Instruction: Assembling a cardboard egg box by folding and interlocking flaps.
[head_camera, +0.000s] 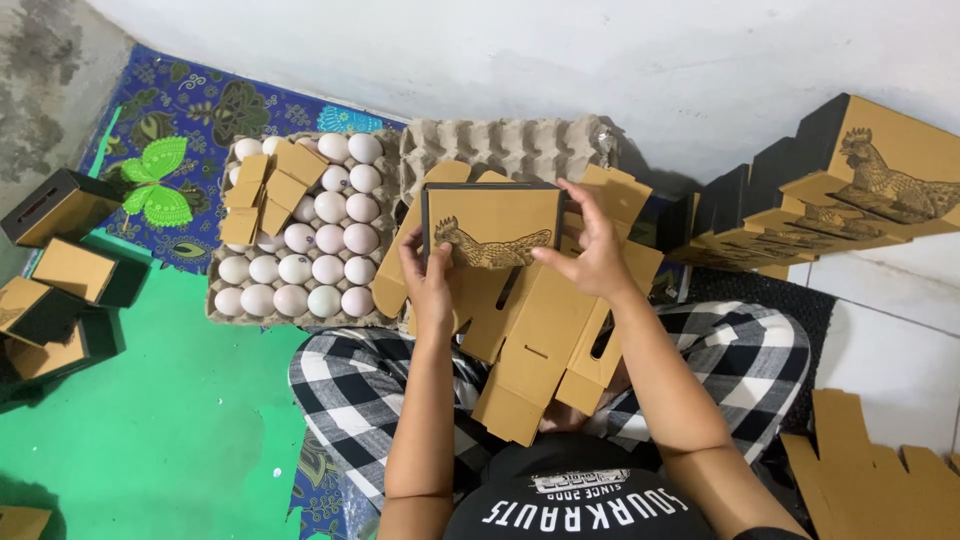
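Both my hands hold a brown cardboard box blank with a rooster drawing on its upright front panel. My left hand grips the panel's lower left edge. My right hand presses the panel's right side, fingers spread along its top corner. The blank's unfolded flaps hang down over my lap, which is covered by black-and-white checked cloth.
A pulp tray full of white eggs lies left of the box, with a small cardboard insert on it. An empty egg tray sits behind. Folded boxes stack at right and left; flat blanks lie lower right.
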